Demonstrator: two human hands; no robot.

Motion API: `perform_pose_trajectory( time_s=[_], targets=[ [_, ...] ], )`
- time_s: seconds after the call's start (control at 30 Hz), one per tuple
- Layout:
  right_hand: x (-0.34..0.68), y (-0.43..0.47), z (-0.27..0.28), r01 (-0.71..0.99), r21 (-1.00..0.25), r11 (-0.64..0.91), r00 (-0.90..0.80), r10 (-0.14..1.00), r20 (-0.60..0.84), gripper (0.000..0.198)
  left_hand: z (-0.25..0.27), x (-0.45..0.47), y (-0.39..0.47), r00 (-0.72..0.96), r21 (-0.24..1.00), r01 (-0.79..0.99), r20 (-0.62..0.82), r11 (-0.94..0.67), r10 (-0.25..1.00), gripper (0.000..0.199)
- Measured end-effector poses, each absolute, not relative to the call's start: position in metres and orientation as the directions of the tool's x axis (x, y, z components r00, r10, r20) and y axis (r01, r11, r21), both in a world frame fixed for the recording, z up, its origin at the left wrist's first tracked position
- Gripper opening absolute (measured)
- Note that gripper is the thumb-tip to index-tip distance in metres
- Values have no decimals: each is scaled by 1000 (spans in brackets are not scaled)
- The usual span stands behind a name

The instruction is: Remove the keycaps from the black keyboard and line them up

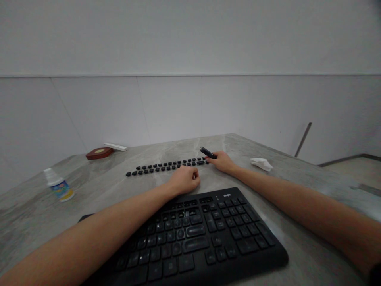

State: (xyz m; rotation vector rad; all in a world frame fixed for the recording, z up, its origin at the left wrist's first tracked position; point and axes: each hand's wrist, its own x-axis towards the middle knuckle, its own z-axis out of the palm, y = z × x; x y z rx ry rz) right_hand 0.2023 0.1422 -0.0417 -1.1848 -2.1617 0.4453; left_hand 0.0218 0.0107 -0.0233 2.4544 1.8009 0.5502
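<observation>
My right hand (222, 162) is closed around a slim black pen-like tool (207, 152), which points up and to the left. Its fingertips are at the right end of two rows of loose black keycaps (160, 165) laid out on the table. Just in front of those rows, my left hand (185, 180) is curled, with fingers and thumb drawn together; what it may hold is hidden. A black keyboard (196, 242) lies nearest to me, partly under my left forearm. Along its top rows, several key positions (178, 214) have no caps.
To the left, a white spray bottle (61, 188) with a coloured label stands on the grey marbled table (98, 186). A brown-red box (99, 153) and a white flat strip (115, 146) lie at the back left. Crumpled white tissue (262, 163) rests to the right. Behind is a wall (172, 107).
</observation>
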Motion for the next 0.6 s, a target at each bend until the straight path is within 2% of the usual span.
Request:
perform_pose_trajectory(
  time_s=[0.2,0.6],
  targets=[
    [202,134,-40,586,-523,619,-511,783,354,28,-24,21,11,263,242,914,257,-326,930,19],
    [202,130,-36,598,-472,648,-574,757,312,28,-23,22,11,266,241,913,258,-328,929,18]
  ],
)
